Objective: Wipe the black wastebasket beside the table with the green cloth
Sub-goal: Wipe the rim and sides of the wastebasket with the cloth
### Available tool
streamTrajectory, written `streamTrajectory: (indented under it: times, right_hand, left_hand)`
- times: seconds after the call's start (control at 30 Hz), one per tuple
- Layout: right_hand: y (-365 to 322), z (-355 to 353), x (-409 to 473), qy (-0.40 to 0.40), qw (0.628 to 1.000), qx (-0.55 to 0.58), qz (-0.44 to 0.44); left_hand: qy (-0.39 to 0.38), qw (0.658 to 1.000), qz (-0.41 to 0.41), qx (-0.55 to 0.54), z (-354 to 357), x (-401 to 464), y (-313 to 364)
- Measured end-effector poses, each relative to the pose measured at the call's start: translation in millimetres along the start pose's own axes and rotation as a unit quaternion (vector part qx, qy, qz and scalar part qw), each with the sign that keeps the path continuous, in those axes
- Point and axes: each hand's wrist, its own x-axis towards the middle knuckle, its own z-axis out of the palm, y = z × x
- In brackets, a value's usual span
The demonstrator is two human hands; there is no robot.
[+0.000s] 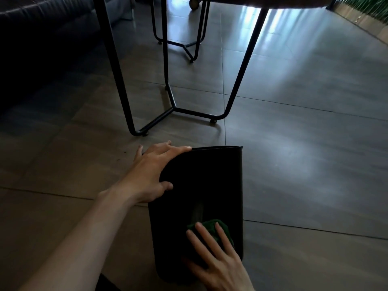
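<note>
A: Wastebasket lies on its side on the floor, just before the table legs, mouth pointing away. How should this wipe go?

B: Nearest, the right hand lies flat, fingers spread, pressing the cloth onto the upper wall near the base. I'd keep the palm flat and the pressure even, and run long overlapping strokes from base toward rim, so no strip is missed.

A: And the left hand?

B: Farther out, arm stretched forward. It clasps the left edge by the rim, fingers over the top, thumb on the near wall, steadying the wastebasket against rolling.
</note>
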Motion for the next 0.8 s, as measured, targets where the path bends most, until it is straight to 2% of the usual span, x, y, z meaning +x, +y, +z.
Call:
streamTrajectory:
  times: [0.1,0.23,0.3,0.37,0.47,0.6,0.67,0.7,0.73,0.8]
  right_hand:
    - [32.3,-13.6,23.0,0.041,0.998,0.037,0.035]
    - [80.8,-41.1,85.4,0.113,0.973,0.063,0.19]
    - [85.2,-45.6,104.8,0.123,0.964,0.067,0.227]
    - [72.7,-35.2,98.0,0.111,0.977,0.052,0.174]
    - [37.7,-4.7,47.8,0.042,0.999,0.01,-0.004]
    - [17.7,21.2,-22.3,-0.068,0.968,-0.111,-0.216]
    - [30.6,18.3,-24.8,-0.054,0.957,-0.14,-0.247]
    - [40.6,12.2,-17.6,-0.048,0.962,-0.117,-0.244]
    - [51.8,3.1,-5.4,-0.042,0.97,-0.086,-0.224]
    - [74.3,-17.4,29.4,0.002,0.992,-0.022,-0.125]
  left_hand:
    - [0.002,1.0,0.003,-0.003,0.5,-1.6,4.5]
    - [0.006,1.0,0.008,-0.007,1.0,-2.0,10.3]
    - [0.006,1.0,0.01,-0.002,0.7,-3.1,10.4]
    - [0.004,1.0,0.009,-0.002,0.3,-3.5,11.0]
    - [0.0,1.0,0.009,-0.004,0.2,-3.5,11.5]
    - [0.001,1.0,0.014,-0.007,1.8,-3.6,11.0]
    - [0.002,1.0,0.02,-0.004,3.0,-3.2,13.4]
    - [0.003,1.0,0.024,-0.005,3.4,-2.8,14.6]
    - [0.004,1.0,0.027,-0.007,3.8,-1.9,16.3]
    - [0.005,1.0,0.03,-0.006,3.9,-0.1,17.9]
